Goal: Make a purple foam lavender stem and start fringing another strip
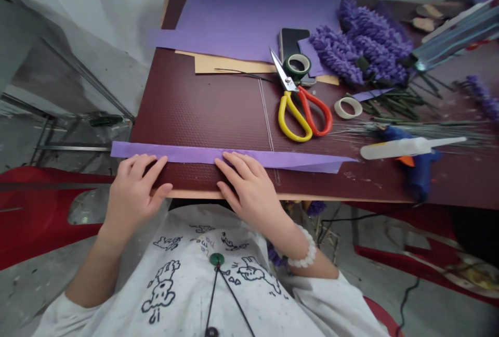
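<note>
A person sits at a dark red table (187, 98), where a long purple paper strip (187, 154) lies flat near the front edge, running from side to side, its right end narrowing to a folded point. The left hand (134, 183) rests palm down with its fingertips on the strip toward its left end, fingers slightly parted and the thumb held out toward the table edge. The right hand (253, 186), with a white beaded bracelet (310, 251) on the wrist, rests the same way near the strip's middle, fingers loosely together and thumb apart; neither hand pinches anything. 2 thin wires (265, 113) pass under the strip, just right of the right hand's fingers. Beyond them lie scissors (288, 85) with 1 yellow and 1 red handle, blades turned toward the far side, just beside a green tape roll (292, 70) that sits on a phone (290, 40). A white tape ring (343, 113) lies to their right. At the back spreads a large purple sheet (257, 9), with bunched purple flowers (370, 40) beside it. Farther right, a white bottle (393, 148) overlaps a blue glue gun (419, 178).
</note>
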The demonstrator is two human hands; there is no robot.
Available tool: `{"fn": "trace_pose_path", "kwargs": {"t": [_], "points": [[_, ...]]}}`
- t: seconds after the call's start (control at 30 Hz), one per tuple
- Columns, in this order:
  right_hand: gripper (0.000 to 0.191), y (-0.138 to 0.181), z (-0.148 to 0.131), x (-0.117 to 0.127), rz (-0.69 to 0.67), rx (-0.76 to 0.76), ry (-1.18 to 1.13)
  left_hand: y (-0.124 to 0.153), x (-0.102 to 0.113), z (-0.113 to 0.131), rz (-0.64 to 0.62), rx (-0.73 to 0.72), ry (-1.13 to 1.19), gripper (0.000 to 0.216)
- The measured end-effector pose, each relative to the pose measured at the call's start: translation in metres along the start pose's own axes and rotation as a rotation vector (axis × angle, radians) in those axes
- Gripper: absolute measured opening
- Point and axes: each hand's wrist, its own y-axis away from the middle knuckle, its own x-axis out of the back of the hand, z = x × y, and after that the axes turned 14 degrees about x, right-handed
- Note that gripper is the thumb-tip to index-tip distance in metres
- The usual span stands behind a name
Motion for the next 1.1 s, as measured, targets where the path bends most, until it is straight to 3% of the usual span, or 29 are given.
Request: {"fn": "trace_pose_path", "kwargs": {"t": [0.17, 0.33, 0.53, 0.73, 0.93, 1.1], "points": [[0.039, 0.007, 0.005, 0.002, 0.029, -0.005, 0.065, -0.003, 0.001, 0.012, 0.024, -0.050, -0.018, 0.046], [0.037, 0.013, 0.011, 0.007, 0.038, 0.024, 0.120, -0.003, -0.002, 0.025, 0.016, 0.002, -0.159, 0.047], [0.035, 0.032, 0.025, 0.017, 0.061, -0.005, 0.228, -0.008, -0.007, 0.041, 0.041, -0.082, -0.115, 0.050], [0.031, 0.050, 0.041, 0.032, 0.058, -0.012, 0.341, -0.012, -0.013, 0.058, 0.063, -0.056, -0.271, 0.052], [0.030, 0.060, 0.052, 0.041, 0.058, 0.011, 0.337, -0.016, -0.020, 0.087, 0.062, -0.153, -0.157, 0.052], [0.030, 0.062, 0.057, 0.041, 0.057, 0.024, 0.285, -0.021, -0.026, 0.120, 0.017, -0.338, 0.024, 0.045]]}}
